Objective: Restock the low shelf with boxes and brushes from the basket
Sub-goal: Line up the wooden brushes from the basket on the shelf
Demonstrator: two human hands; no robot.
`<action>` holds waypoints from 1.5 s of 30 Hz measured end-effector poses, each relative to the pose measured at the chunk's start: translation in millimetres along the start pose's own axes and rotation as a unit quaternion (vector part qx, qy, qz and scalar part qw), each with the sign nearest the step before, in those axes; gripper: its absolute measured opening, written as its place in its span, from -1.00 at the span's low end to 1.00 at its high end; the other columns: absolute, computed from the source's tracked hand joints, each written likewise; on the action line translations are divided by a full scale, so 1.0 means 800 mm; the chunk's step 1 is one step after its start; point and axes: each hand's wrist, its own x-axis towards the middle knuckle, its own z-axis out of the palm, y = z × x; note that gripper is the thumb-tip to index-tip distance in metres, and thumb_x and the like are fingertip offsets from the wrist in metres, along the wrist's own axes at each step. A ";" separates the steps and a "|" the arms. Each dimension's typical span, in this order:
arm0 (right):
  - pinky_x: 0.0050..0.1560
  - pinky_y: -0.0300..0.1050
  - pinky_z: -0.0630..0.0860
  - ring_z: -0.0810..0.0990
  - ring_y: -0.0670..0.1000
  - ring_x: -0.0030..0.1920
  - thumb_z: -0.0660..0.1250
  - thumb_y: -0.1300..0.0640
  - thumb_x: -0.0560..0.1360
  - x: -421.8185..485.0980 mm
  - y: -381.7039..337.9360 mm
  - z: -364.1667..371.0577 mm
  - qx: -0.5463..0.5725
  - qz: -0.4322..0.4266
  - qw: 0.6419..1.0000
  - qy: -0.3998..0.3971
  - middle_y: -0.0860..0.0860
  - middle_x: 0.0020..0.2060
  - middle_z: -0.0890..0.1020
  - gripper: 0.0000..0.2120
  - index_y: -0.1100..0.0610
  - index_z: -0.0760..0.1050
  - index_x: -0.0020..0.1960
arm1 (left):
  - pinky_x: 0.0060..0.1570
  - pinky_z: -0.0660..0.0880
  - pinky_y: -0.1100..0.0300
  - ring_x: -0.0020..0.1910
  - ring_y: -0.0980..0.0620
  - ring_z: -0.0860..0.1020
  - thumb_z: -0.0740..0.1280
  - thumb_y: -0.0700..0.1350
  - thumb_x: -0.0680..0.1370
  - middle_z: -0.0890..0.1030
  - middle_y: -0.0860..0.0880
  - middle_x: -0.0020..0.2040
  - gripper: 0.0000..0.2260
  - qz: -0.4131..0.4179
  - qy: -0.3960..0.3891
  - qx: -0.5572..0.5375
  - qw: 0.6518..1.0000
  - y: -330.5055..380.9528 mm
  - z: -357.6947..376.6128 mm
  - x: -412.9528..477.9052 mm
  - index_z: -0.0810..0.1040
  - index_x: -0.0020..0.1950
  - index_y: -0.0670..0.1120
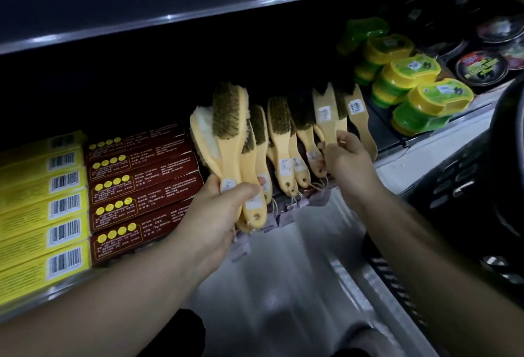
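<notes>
My left hand (224, 209) grips a bunch of pale wooden brushes (226, 129) by their handles, bristles pointing up toward the low shelf (397, 163). My right hand (347, 158) pinches the handles of dark-bristled brushes (326, 118) standing in the shelf's row. Between the two hands, more wooden brushes (280, 141) lean on the shelf with tags on their handles. Yellow boxes (42, 203) and dark red boxes (141, 186) are stacked on the shelf at the left. A dark basket (482, 186) shows at the right edge.
Yellow and green plastic tubs (411, 84) are piled to the right of the brushes, with round black tins (482, 67) behind them. An upper shelf edge (170, 19) overhangs the row. A shiny grey floor (297, 271) lies below my arms.
</notes>
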 end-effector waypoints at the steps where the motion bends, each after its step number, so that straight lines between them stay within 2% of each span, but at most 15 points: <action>1: -0.26 -0.32 0.53 0.55 -0.11 -0.26 0.08 0.28 0.57 0.008 0.002 0.005 -0.015 -0.004 1.000 -0.006 0.01 -0.21 0.55 -0.74 0.19 0.43 0.20 | -0.52 0.41 0.25 -0.34 0.09 0.61 0.33 -0.27 0.49 0.71 0.04 -0.13 -0.77 0.006 0.002 -0.001 1.000 0.000 0.001 0.001 0.52 0.07 0.01; 7: -0.37 -0.49 0.39 0.55 -0.33 -0.33 0.11 0.21 0.61 0.010 0.021 0.012 -0.113 -0.094 0.987 -0.064 -0.09 -0.07 0.57 -0.58 0.00 0.22 0.44 | -0.04 0.56 0.03 -0.03 0.04 0.65 0.34 -0.29 0.49 0.70 0.03 -0.05 -0.74 0.027 0.010 0.012 1.000 0.006 0.013 0.014 0.52 0.03 0.06; 11: 0.19 -0.07 0.47 0.50 -0.06 0.18 0.11 0.19 0.62 0.003 0.033 0.004 -0.135 -0.133 0.978 -0.083 0.05 0.29 0.47 -0.53 -0.03 0.13 0.49 | -0.18 0.56 0.04 -0.05 0.00 0.64 0.33 -0.29 0.49 0.71 0.05 -0.09 -0.71 0.031 0.000 0.012 0.999 0.003 0.022 0.020 0.49 0.11 0.04; 13: 0.31 0.07 0.40 0.45 0.00 0.29 0.11 0.18 0.62 0.001 0.035 0.005 -0.130 -0.133 0.979 -0.084 0.03 0.31 0.46 -0.53 -0.05 0.12 0.49 | -0.30 0.53 0.13 -0.08 0.02 0.63 0.34 -0.29 0.49 0.70 0.05 -0.11 -0.71 0.035 -0.006 0.010 0.999 0.000 0.025 0.021 0.49 0.13 0.02; 15: 0.29 0.00 0.41 0.49 0.00 0.23 0.11 0.19 0.62 0.002 0.035 0.008 -0.130 -0.134 0.978 -0.098 0.03 0.26 0.49 -0.51 -0.04 0.11 0.50 | -0.36 0.52 0.17 -0.09 0.01 0.63 0.35 -0.29 0.48 0.69 0.03 -0.11 -0.70 0.033 -0.007 0.009 0.999 -0.002 0.028 0.021 0.49 0.13 0.02; 19: -0.03 -0.19 0.46 0.55 -0.09 -0.08 0.16 0.24 0.58 0.007 0.039 0.013 -0.198 -0.146 0.961 -0.123 -0.05 -0.02 0.57 -0.47 0.00 0.09 0.48 | -0.05 0.51 -0.03 -0.05 -0.07 0.62 0.38 -0.29 0.46 0.70 0.00 -0.11 -0.72 0.032 -0.011 0.007 0.999 -0.002 0.026 0.020 0.51 0.08 0.03; 22: -0.20 -0.39 0.40 0.47 -0.18 -0.18 0.23 0.31 0.53 0.010 0.040 0.016 -0.228 -0.164 0.953 -0.111 -0.04 -0.10 0.49 -0.43 0.04 0.12 0.46 | -0.09 0.43 -0.03 -0.11 -0.09 0.60 0.41 -0.29 0.43 0.70 -0.03 -0.14 -0.69 0.038 -0.017 0.006 0.999 0.002 0.024 0.021 0.52 0.12 -0.02; 24: -0.20 -0.38 0.40 0.46 -0.17 -0.17 0.25 0.32 0.51 0.012 0.040 0.016 -0.241 -0.168 0.950 -0.102 0.01 -0.07 0.46 -0.42 0.05 0.14 0.45 | 0.01 0.50 0.02 -0.06 -0.01 0.64 0.42 -0.30 0.41 0.70 -0.01 -0.10 -0.66 0.044 -0.017 0.004 0.999 0.002 0.025 0.022 0.52 0.12 -0.02; 28: 0.00 -0.10 0.49 0.47 -0.09 -0.10 0.26 0.31 0.49 0.014 0.037 0.013 -0.253 -0.155 0.950 -0.094 0.00 0.02 0.44 -0.44 0.03 0.19 0.42 | 0.00 0.54 0.12 -0.07 0.07 0.67 0.42 -0.32 0.40 0.71 0.01 -0.08 -0.66 0.052 -0.018 0.002 0.998 0.001 0.028 0.027 0.53 0.10 -0.01; 31: 0.05 -0.14 0.43 0.46 -0.04 0.00 0.29 0.25 0.51 0.010 0.033 0.009 -0.266 -0.136 0.952 -0.070 0.02 0.10 0.41 -0.48 0.06 0.22 0.41 | -0.13 0.53 0.22 -0.12 0.12 0.67 0.42 -0.33 0.39 0.71 0.05 -0.12 -0.66 0.058 -0.023 -0.005 0.998 0.000 0.028 0.030 0.52 0.06 0.01; 34: -0.04 -0.17 0.45 0.50 -0.07 -0.07 0.24 0.17 0.54 -0.008 0.016 0.011 -0.223 -0.175 0.959 -0.025 -0.01 0.02 0.48 -0.72 0.09 0.38 0.25 | -0.20 0.57 0.19 -0.19 0.12 0.67 0.42 -0.33 0.39 0.71 0.06 -0.19 -0.67 0.063 -0.025 -0.012 0.998 0.001 0.026 0.031 0.51 0.03 0.01; 37: -0.18 -0.21 0.48 0.53 -0.13 -0.24 0.22 0.01 0.56 -0.037 -0.002 0.013 -0.123 -0.148 0.969 -0.158 -0.05 -0.23 0.57 -0.83 0.07 0.52 -0.03 | -0.15 0.55 0.05 -0.22 0.05 0.66 0.43 -0.32 0.37 0.70 0.01 -0.20 -0.67 0.068 -0.023 -0.016 0.997 0.006 0.027 0.031 0.51 0.03 -0.01; 40: -0.18 -0.22 0.52 0.57 -0.08 -0.24 0.28 0.10 0.54 -0.061 -0.004 0.018 -0.030 -0.065 0.943 -0.325 0.00 -0.24 0.62 -0.86 0.11 0.53 0.07 | -0.15 0.55 -0.03 -0.16 -0.08 0.65 0.43 -0.28 0.38 0.69 -0.08 -0.12 -0.68 0.062 -0.028 -0.035 0.997 0.011 0.029 0.031 0.50 0.07 -0.03; 43: -0.21 -0.28 0.54 0.62 -0.09 -0.27 0.26 0.23 0.55 -0.065 0.000 0.016 0.046 -0.024 0.948 -0.314 -0.01 -0.26 0.65 -0.84 0.18 0.50 0.11 | -0.34 0.59 0.08 -0.20 -0.05 0.66 0.39 -0.23 0.45 0.69 -0.10 -0.10 -0.74 0.056 -0.059 -0.046 0.996 0.014 0.030 0.030 0.49 0.11 -0.06; 45: -0.21 -0.34 0.53 0.64 -0.15 -0.24 0.21 0.18 0.57 -0.060 0.002 0.009 0.042 -0.024 0.967 -0.251 -0.07 -0.28 0.67 -0.85 0.12 0.52 0.08 | -0.30 0.56 0.15 -0.17 -0.01 0.65 0.39 -0.21 0.46 0.66 -0.09 -0.08 -0.77 0.061 -0.060 -0.044 0.995 0.014 0.031 0.029 0.49 0.08 -0.06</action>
